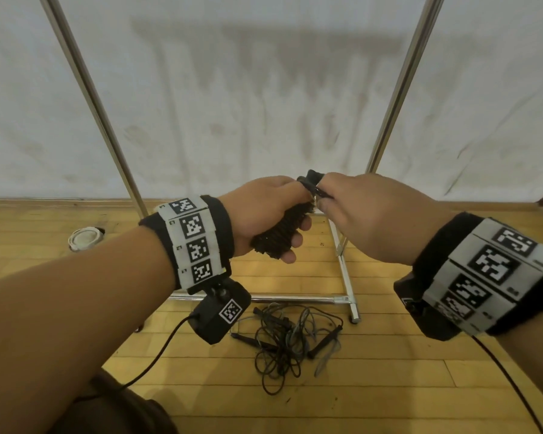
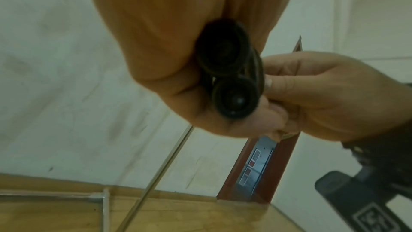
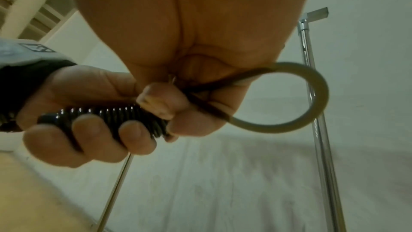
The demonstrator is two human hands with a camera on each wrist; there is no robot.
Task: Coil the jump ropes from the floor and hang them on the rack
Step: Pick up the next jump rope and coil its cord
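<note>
**A wound rope one slip from coming undone**

From where I stood, the likeliest trouble was the binding springing loose. The left hand (image 1: pixel 265 214) was clenched round a wrapped jump rope (image 1: pixel 278 231), the cord wound in tight turns about its two handles, whose round black ends (image 2: pixel 231 80) poked out of the fist side by side. If that fist had relaxed before the free end was tucked in, I judged the turns would slacken and spill back toward the floor.

Just to its right, touching it, the right hand (image 1: pixel 370 217) pinched the cord end between thumb and fingertips, and a small open loop (image 3: pixel 312 98) stood out beyond the knuckles. A loop that loose could pull straight through if tugged too hard, or snag on a finger.

Both hands were up in front of the rack, between its left post (image 1: pixel 91 98) and right post (image 1: pixel 398 92), touching neither. The top bar was out of sight, so I couldn't tell how far the bundle had to travel.

Lower and nearer, a tangled heap of ropes (image 1: pixel 289 333) lay on the wooden floor (image 1: pixel 389 386), just this side of the rack's base rail (image 1: pixel 295 298). Knotted as they looked, they might drag one another when lifted.
</note>
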